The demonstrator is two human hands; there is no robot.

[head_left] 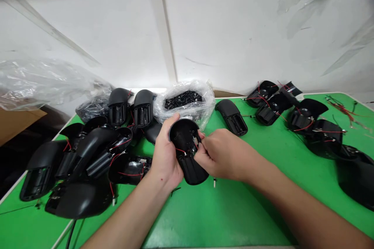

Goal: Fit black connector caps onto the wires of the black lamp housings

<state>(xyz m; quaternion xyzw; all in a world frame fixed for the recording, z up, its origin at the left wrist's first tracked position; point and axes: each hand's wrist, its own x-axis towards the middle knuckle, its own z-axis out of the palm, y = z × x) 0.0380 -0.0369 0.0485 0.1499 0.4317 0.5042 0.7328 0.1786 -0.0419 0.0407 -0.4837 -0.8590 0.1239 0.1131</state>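
A black curved plastic housing (189,171) is held above the green table, its hollow inside facing up, with a red wire and a small pale connector (195,140) in it. My left hand (168,155) wraps round its left side, thumb along the upper rim. The fingers of my right hand (217,151) are pinched together at the housing's right inner edge, by the connector; what they hold, if anything, is hidden. Below my right hand a small white plug (215,182) hangs or lies near the housing.
Black housings with red wires (84,151) crowd the left; several more (309,124) run along the right. A plastic bag of small black parts (187,101) stands behind my hands, one housing (231,116) beside it. Loose wires (341,109) lie far right on the green table (233,218).
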